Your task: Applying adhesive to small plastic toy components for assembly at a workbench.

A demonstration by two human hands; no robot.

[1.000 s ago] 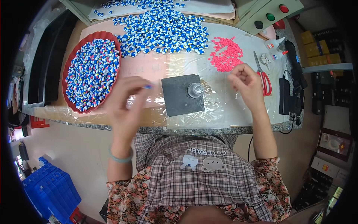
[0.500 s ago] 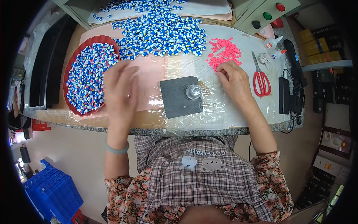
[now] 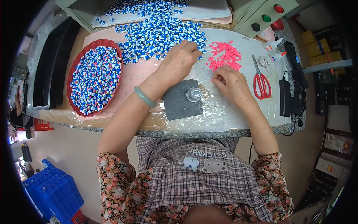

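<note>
My left hand [image 3: 179, 61] reaches over to the right edge of the heap of small blue-and-white pieces [image 3: 153, 39]. Its fingers are bent and closed together, and whatever they hold, if anything, is hidden. Just below the scatter of small pink pieces [image 3: 225, 52], my right hand [image 3: 232, 83] pinches thumb and forefinger together, with a speck of pink at the tips. Between my forearms lies a dark grey square slab [image 3: 179, 106], and a small clear glass cup [image 3: 193, 95] stands on its right side.
A red scalloped tray [image 3: 69, 89] at the left is heaped with blue-and-white pieces bearing pink bits. Red-handled scissors [image 3: 262, 86], small glue bottles [image 3: 274, 44] and a black power adapter [image 3: 284, 97] lie at the right. A cabinet with push buttons [image 3: 266, 18] stands behind.
My left hand has moved right, from beside the red tray to the right edge of the blue-and-white heap. My right hand has stayed near the pink pieces, shifting slightly down and left.
</note>
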